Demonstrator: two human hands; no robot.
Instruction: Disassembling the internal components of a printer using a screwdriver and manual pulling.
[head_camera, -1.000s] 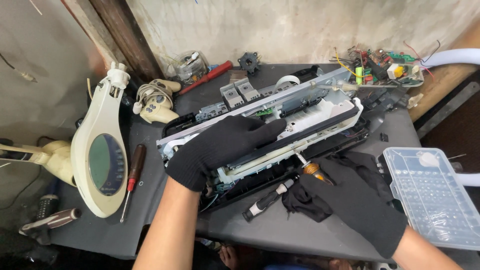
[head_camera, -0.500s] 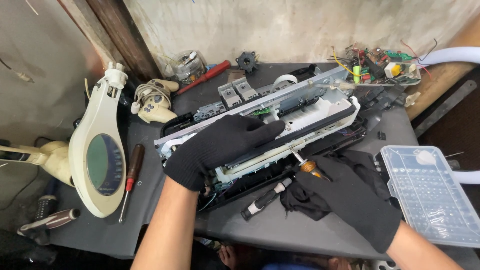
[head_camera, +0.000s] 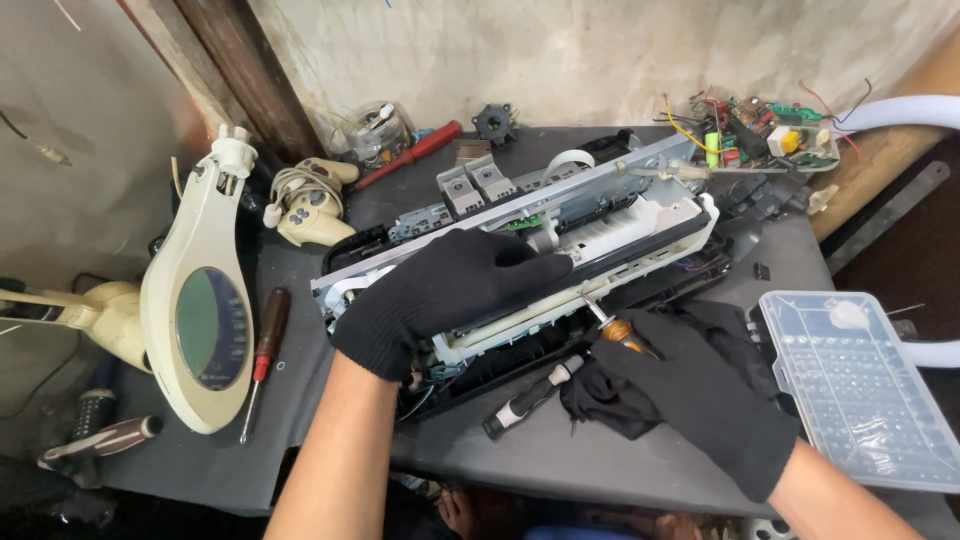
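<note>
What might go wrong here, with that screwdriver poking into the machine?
The screwdriver tip could slip off and gouge the white plastic frame. The left hand alone steadies the tilted printer chassis, so it might shift. A freed screw could drop among the parts below.

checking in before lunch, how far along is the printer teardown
Done: the printer mechanism lies bare, outer cover off. In hand: left hand steadies it while right hand drives an orange-handled screwdriver into its front edge. Left: the white carriage frame remains mounted.

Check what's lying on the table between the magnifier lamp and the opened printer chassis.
Head view: a red-handled screwdriver lies between the magnifier lamp and printer chassis, on the dark table.
</note>
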